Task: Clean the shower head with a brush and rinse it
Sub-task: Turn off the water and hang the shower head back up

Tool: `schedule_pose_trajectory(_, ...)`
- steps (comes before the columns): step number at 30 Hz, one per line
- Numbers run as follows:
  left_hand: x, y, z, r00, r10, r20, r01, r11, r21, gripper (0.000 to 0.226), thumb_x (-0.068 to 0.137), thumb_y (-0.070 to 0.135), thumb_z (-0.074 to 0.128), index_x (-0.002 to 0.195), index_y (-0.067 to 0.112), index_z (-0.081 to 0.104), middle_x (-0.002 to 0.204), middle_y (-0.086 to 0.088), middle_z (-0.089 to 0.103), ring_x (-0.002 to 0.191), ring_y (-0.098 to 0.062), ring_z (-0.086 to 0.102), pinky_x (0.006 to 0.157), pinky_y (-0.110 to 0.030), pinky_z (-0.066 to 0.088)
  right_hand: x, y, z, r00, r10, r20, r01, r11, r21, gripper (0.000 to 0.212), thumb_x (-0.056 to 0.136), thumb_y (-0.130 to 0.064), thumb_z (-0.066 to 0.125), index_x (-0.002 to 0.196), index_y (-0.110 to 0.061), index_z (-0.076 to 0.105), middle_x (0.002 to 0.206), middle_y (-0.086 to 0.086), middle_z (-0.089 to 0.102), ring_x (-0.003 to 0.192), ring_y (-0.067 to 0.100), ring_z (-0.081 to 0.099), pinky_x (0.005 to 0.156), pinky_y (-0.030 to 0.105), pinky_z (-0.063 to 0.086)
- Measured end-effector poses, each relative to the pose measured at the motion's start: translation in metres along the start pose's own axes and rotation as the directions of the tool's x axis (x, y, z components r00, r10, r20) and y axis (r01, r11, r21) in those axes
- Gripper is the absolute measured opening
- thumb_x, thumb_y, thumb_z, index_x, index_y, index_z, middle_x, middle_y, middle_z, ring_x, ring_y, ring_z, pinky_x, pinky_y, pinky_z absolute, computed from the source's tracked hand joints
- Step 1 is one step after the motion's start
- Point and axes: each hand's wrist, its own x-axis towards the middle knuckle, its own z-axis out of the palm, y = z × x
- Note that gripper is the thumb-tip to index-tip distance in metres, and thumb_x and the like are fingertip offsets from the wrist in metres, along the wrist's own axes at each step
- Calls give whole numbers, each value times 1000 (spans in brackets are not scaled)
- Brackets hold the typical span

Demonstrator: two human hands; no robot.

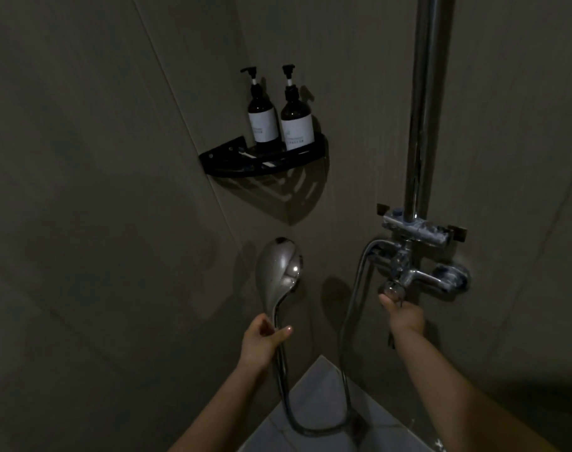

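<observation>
Here, head view only, and the light is dim, so read each line with care.

Left hand: your left hand [264, 342] is curled round the handle of the shower head [278, 272], thumb across the front, holding it upright in front of the wall corner.

Shower head: its shiny chrome back faces you; the spray face is turned away, so you cannot tell whether it is clean.

Hose: the hose [345, 347] loops from the handle down toward the floor and back up to the mixer valve [418, 272].

Right hand: your right hand [403, 313] reaches up to the faucet knob [392, 288] under the valve; the fingertips are at it, but whether they truly grip it is too dark to say.

Water: no spray shows from the head or the spout.

Brush: none is in sight in either hand.

Shelf: two pump bottles [279, 120] stand side by side on the black corner shelf [265, 161], well above the shower head.

Progress: judging by the hand at the knob, you are about to start or stop water for rinsing; whether brushing is done cannot be told from here.

Left to do: at the least, the rinse itself, then putting the head back.
</observation>
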Motion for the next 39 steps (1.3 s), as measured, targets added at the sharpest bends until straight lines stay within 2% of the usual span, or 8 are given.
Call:
schedule_pose_trajectory(4,9,1,-1,999,13,-42,-14,1000,-23,42,72,-1,74,60,13,37,60,-6,36,63,-17,35,63,-32,36,-2,2,-2,1000,-13,-10,12,1000,-10,32,82,-18,67,98,9,66,104,27,67,102,37,61,82,33,43)
schedule_pose_trajectory(13,9,-17,9,993,-4,-122,1,1000,-26,42,73,0,73,59,14,36,64,-9,40,69,-20,40,69,-36,40,-5,2,-3,999,-31,9,31,999,-22,30,82,-19,67,104,2,67,107,21,68,103,32,62,78,29,42)
schedule_pose_trajectory(17,5,-28,12,991,-28,-130,25,999,-23,43,73,0,73,60,16,36,59,-2,37,63,-17,38,63,-32,39,1,5,-4,999,-48,20,50,994,-101,33,80,-22,69,102,3,68,106,25,67,102,36,62,86,37,47)
schedule_pose_trajectory(20,4,-34,14,990,-39,-139,33,999,-40,44,72,-2,73,60,16,35,59,0,36,57,-13,35,57,-25,36,3,5,-5,998,-55,18,57,987,-152,36,79,-25,70,101,4,68,104,24,68,101,36,62,85,35,46)
schedule_pose_trajectory(23,4,-38,17,988,-52,-143,44,997,-57,42,71,-3,74,62,16,37,61,-1,39,61,-14,38,59,-25,39,3,4,-3,999,-48,13,50,987,-150,37,80,-26,68,101,4,68,106,24,67,102,35,62,85,35,46)
schedule_pose_trajectory(29,3,-37,19,988,-32,-152,28,999,-33,47,72,-2,74,58,18,33,56,3,35,54,-9,34,50,-16,38,2,3,-2,999,-36,20,38,989,-142,36,81,-26,67,104,2,68,107,24,67,104,35,61,87,36,46)
schedule_pose_trajectory(34,4,-39,16,987,-58,-150,49,997,-58,42,72,-3,73,61,16,37,60,0,40,64,-16,41,66,-31,43,4,3,-2,999,-25,34,30,988,-152,36,82,-27,67,104,2,67,110,23,66,106,35,60,89,37,46)
schedule_pose_trajectory(39,2,-39,9,989,-68,-129,62,997,-46,40,73,-2,73,63,15,38,61,-1,41,64,-17,40,67,-34,41,5,3,-1,999,-23,32,29,984,-174,36,82,-28,66,104,1,67,110,22,66,107,35,60,90,38,46)
